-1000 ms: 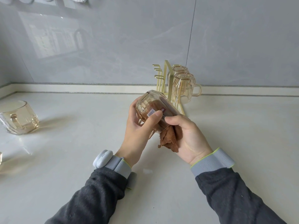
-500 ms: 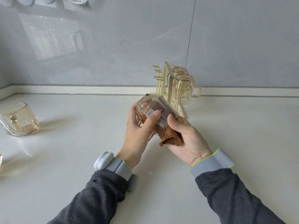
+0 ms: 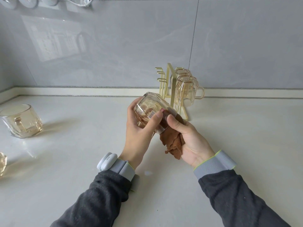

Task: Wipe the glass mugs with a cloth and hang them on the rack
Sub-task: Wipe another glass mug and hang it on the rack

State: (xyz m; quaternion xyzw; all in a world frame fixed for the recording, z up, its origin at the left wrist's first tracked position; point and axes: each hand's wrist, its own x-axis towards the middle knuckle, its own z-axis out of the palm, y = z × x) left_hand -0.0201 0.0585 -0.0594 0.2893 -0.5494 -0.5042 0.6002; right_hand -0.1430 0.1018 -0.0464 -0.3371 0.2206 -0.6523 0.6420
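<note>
My left hand (image 3: 139,130) grips an amber glass mug (image 3: 150,106) held on its side above the counter, base pointing up and away, a barcode sticker under my thumb. My right hand (image 3: 190,140) holds a brown cloth (image 3: 172,143) pushed into the mug's mouth, its loose end hanging below my palm. Behind them stands a gold wire rack (image 3: 168,82) with two amber mugs (image 3: 186,90) hanging upside down on its right side; the left pegs are bare. Another amber mug (image 3: 21,122) stands upright at far left.
A pale counter (image 3: 82,161) runs back to a grey tiled wall (image 3: 114,46). Part of another glass piece (image 3: 2,163) shows at the left edge. White items hang at the top left.
The cloth end first drew up into my right hand, then hangs lower again. The mug has turned slightly in my left hand.
</note>
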